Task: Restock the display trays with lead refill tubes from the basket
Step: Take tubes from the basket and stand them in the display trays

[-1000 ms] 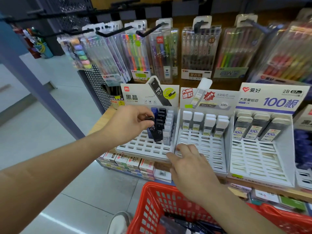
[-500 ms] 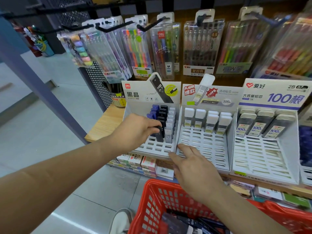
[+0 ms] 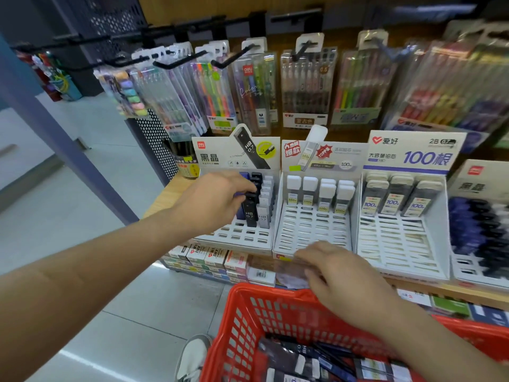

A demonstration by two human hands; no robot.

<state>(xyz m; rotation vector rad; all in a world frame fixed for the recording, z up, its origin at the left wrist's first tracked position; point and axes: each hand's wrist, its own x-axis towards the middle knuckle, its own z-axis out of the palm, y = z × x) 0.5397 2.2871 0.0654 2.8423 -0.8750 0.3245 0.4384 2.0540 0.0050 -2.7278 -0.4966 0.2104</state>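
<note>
Head view, centre frame: the left hand (image 3: 217, 202) has pressed lower, fingers pinching a dark lead refill tube (image 3: 250, 213) into the left display tray (image 3: 242, 238). The right hand (image 3: 338, 282), too blurred to tell its grip, has drawn back towards the red basket (image 3: 275, 307), probably for another tube.
</note>
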